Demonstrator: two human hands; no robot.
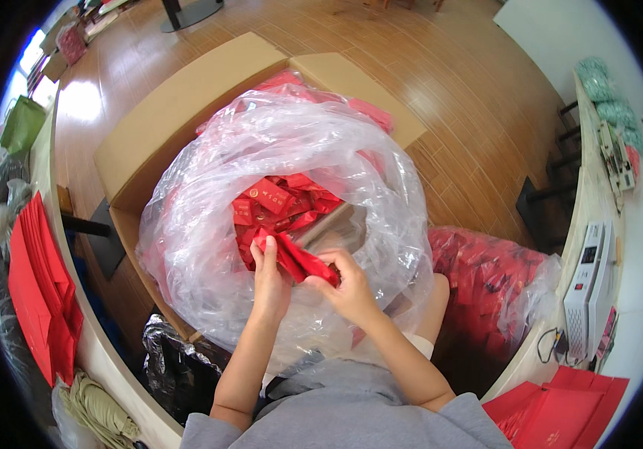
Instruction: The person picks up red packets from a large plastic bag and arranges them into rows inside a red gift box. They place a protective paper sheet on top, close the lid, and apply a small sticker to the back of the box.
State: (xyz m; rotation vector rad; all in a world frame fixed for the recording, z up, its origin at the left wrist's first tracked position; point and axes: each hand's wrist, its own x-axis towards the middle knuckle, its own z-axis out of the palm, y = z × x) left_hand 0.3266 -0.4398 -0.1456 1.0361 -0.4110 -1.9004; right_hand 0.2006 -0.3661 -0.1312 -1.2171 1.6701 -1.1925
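Observation:
Both my hands hold one long red packet (299, 259) above the mouth of a large clear plastic bag (198, 185). At the packet's left end, my left hand (271, 280) pinches it with thumb and fingers. The right end lies between the thumb and fingers of my right hand (346, 286). Down inside the bag lie several small red packets (272, 196) with gold print. The bag stands in an open cardboard box (186, 112), its rim spread wide and crumpled. What the held packet contains, if anything, is hidden.
On the left table (55, 146) stand folded red paper bags (46, 292). A filled bag of red packets (484, 280) sits on the floor to the right. The right table carries a white machine (588, 286) and red paper bags (562, 409). A black plastic bag (178, 365) lies low left.

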